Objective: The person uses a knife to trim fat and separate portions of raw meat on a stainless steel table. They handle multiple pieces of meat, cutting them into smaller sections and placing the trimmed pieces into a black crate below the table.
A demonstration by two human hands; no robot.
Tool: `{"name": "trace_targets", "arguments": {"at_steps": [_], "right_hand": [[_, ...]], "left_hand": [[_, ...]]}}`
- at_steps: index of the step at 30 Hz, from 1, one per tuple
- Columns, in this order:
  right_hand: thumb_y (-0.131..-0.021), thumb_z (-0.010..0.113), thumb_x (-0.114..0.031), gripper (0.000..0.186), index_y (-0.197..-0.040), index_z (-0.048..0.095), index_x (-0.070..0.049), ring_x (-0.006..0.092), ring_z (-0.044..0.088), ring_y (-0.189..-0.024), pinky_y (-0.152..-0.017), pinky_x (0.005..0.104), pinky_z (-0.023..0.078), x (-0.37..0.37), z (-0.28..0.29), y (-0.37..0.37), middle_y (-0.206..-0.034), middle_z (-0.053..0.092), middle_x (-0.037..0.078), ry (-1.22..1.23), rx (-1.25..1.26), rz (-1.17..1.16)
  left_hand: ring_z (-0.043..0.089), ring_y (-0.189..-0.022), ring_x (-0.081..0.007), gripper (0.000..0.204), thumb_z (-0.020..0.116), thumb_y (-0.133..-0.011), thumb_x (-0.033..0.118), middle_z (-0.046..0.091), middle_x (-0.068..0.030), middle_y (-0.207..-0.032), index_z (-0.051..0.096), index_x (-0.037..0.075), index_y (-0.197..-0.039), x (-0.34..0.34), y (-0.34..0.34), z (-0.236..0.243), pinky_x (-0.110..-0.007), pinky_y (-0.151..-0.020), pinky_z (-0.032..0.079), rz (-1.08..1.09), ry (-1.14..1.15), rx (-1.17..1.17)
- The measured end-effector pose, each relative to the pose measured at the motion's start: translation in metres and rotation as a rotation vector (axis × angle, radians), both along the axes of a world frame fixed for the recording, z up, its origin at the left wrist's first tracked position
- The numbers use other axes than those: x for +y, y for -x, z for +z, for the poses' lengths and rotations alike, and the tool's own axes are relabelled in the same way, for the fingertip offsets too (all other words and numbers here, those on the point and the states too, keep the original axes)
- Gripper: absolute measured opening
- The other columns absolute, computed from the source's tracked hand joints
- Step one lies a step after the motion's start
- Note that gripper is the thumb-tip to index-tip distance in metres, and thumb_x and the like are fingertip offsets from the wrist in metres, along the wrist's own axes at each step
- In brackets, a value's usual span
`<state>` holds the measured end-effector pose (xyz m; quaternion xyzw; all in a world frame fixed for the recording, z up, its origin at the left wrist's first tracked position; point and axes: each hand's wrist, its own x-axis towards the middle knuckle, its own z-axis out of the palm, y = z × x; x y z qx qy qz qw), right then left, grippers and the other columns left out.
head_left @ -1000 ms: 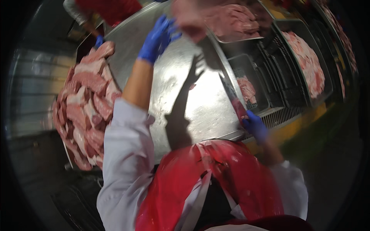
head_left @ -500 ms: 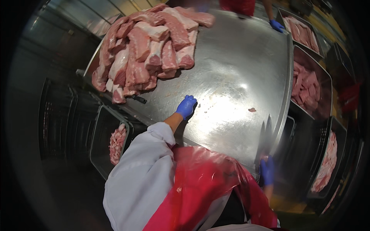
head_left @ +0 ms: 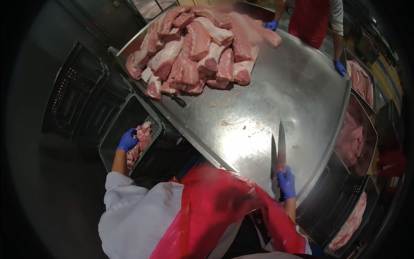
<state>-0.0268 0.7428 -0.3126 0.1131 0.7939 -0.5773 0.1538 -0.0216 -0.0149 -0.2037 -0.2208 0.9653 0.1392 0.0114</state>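
My left hand [head_left: 128, 140], in a blue glove, reaches into a dark crate [head_left: 105, 155] at the left, fingers curled at the meat trimmings [head_left: 141, 142]; whether it grips a piece is unclear. My right hand [head_left: 286, 183], also gloved in blue, is closed round the handle of a long knife [head_left: 282, 142], held point-forward over the steel table [head_left: 310, 103] near its right edge. A large pile of pale pink meat slabs [head_left: 194, 52] covers the table's far left part. A dark handle [head_left: 179, 100] sticks out from the front of the pile.
A co-worker [head_left: 310, 21] in a red apron and blue gloves stands at the far edge. Metal bins of meat [head_left: 351, 138] line the right side, with a crate of fatty pieces [head_left: 350, 220] nearer me. More dark crates [head_left: 73, 99] stand at the left.
My left hand has moved from over the table down into the left crate. My view has turned toward the pile and crates. My right hand still grips the knife.
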Motion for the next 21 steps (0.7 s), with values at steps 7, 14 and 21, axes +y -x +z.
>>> {"name": "trace_targets", "arguments": {"at_steps": [7,14,21], "right_hand": [[-0.101,0.059,-0.021,0.018,-0.105,0.057,-0.004,0.0079,0.05,-0.05,-0.044,0.0289,0.04,-0.027,0.01,0.023,-0.064,0.057,0.002,-0.033,-0.008,-0.006],[-0.1,0.06,-0.019,0.015,-0.105,0.055,-0.005,0.009,0.049,-0.049,-0.043,0.0274,0.04,-0.034,0.02,0.018,-0.067,0.055,0.001,0.105,-0.047,-0.177],[-0.101,0.059,-0.022,0.015,-0.103,0.049,-0.01,0.0114,0.048,-0.049,-0.041,0.0262,0.04,-0.029,0.011,-0.035,-0.073,0.053,0.003,0.299,-0.098,-0.625]], "left_hand": [[0.069,-0.089,-0.0242,0.031,0.069,-0.088,0.02,0.068,-0.0142,-0.096,0.063,0.001,-0.112,0.048,0.208,0.002,-0.035,-0.081,0.053,-0.208,-0.267,0.404],[0.068,-0.091,-0.0248,0.029,0.064,-0.092,0.012,0.069,-0.0121,-0.104,0.061,-0.002,-0.118,0.128,0.472,-0.107,-0.031,-0.084,0.054,-0.108,-0.941,0.706],[0.062,-0.092,-0.0231,0.032,0.061,-0.093,0.012,0.067,-0.0127,-0.106,0.062,0.004,-0.124,0.196,0.623,-0.099,-0.03,-0.091,0.053,-0.01,-1.259,1.146]]}}
